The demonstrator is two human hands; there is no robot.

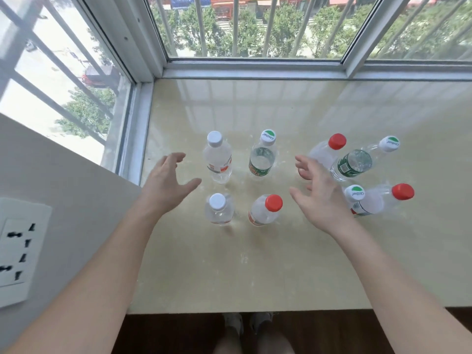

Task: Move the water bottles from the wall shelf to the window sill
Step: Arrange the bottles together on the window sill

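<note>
Several clear water bottles stand upright on the beige window sill (255, 264). At the left stand a white-capped bottle (217, 159), a green-labelled bottle (263, 159), a short white-capped bottle (219, 209) and a red-capped bottle (265, 210). At the right stand a red-capped bottle (325, 152), a green-labelled bottle (357, 163) and two close together, one white-capped (355, 194), one red-capped (383, 201). My left hand (167, 185) hovers open left of the left group. My right hand (319, 195) hovers open between the groups, hiding part of the right bottles. Neither hand touches a bottle.
Window frames (255, 65) with bars outside close the sill at the back and left. A grey wall (63, 187) with a white power socket (20, 251) stands at the left. The sill's front edge meets a dark wooden floor (166, 333), where my feet show.
</note>
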